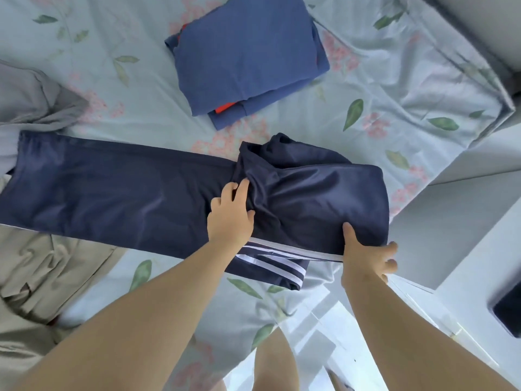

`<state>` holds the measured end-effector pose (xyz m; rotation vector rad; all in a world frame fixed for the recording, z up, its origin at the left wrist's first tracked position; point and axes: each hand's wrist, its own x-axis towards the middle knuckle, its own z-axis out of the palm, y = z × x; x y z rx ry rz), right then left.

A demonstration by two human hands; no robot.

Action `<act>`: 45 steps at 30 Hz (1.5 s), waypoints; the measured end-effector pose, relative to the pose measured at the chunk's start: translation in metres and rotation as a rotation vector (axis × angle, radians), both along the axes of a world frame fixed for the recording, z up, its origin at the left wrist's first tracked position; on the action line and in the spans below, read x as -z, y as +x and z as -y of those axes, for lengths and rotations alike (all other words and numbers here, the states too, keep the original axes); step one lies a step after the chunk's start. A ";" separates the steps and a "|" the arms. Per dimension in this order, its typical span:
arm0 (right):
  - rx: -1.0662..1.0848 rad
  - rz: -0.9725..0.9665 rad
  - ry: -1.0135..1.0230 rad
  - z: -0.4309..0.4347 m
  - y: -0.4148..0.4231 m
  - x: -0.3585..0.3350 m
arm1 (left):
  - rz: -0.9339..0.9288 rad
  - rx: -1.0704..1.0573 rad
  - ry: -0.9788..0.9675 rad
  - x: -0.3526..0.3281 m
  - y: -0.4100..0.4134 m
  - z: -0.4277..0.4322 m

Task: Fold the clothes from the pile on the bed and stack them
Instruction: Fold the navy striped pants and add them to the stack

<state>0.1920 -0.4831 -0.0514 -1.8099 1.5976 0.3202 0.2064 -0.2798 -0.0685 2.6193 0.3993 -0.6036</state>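
On the bed (pixel 112 88), navy trousers (pixel 112 193) with white side stripes lie partly folded. The left hand (pixel 229 218) pinches the folded fabric at mid-length; the right hand (pixel 366 261) grasps the fold's near edge. A folded stack (pixel 248 52) lies beyond.

No writing, label, brand name or number can be read anywhere in the view. The navy trousers (pixel 112 190) carry only plain white stripes along the side, without lettering. The folded blue stack (pixel 248 52) shows small orange patches, too little of them showing to tell whether they are print. The dark flat object (pixel 507 311) at the right edge shows no marking.
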 end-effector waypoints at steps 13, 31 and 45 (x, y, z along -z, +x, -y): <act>0.013 0.507 0.048 -0.043 0.027 -0.047 | -0.074 -0.350 -0.497 -0.018 -0.013 -0.038; -1.026 0.433 0.429 -0.248 0.014 -0.070 | 0.159 -1.544 -1.125 -0.044 -0.053 -0.202; -1.422 0.307 -0.010 -0.269 0.032 -0.035 | -0.002 -1.103 -0.385 -0.015 0.007 -0.208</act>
